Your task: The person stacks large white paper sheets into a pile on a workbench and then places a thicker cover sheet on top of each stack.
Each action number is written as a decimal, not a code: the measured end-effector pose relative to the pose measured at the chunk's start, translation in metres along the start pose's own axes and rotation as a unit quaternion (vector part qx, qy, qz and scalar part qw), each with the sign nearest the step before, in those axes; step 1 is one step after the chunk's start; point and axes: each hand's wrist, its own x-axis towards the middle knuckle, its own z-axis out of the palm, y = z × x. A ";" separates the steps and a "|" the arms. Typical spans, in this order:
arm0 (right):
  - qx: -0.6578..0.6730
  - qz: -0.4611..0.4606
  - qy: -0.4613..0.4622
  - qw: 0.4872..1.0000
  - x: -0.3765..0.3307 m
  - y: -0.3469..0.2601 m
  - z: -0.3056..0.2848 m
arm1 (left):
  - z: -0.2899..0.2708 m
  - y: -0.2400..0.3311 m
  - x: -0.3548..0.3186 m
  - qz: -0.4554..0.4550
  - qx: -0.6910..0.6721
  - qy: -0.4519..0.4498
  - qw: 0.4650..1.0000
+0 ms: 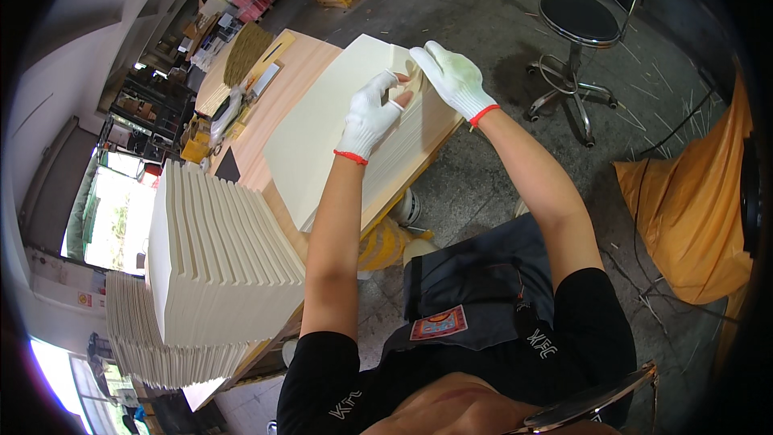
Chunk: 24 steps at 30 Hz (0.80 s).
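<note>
A thick stack of cream-white paper sheets (322, 125) lies on the wooden table in front of me. My left hand (372, 115), in a white knit glove with bare thumb and fingertip, rests over the near edge of the stack. Its thumb and forefinger are spread apart against sheets that bow and fan out near the far right corner. My right hand (452, 79), in a white glove with a red cuff, lies against that corner with its fingers stretched out. Its palm side is hidden, and nothing shows gripped in it.
Tall piles of folded cream sheets (225, 234) stand at the left table end. Farther along the wooden tabletop (310, 48) sits a brown stack (245, 55). A black swivel chair (580, 18) stands at the far right, with an orange cloth (684, 213) and cables nearer.
</note>
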 end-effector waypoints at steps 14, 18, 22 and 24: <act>0.004 0.000 -0.006 1.000 -0.002 -0.005 -0.005 | 0.004 -0.014 0.003 0.072 -0.026 0.042 0.996; -0.003 -0.004 0.000 1.000 -0.001 -0.002 -0.001 | 0.000 -0.013 0.005 0.079 0.060 0.016 0.995; -0.003 0.001 -0.001 1.000 -0.001 -0.001 0.000 | 0.000 -0.001 0.002 -0.015 0.010 -0.014 1.000; -0.002 0.001 0.002 1.000 -0.001 -0.001 0.000 | 0.001 -0.007 0.004 -0.004 -0.001 -0.005 1.000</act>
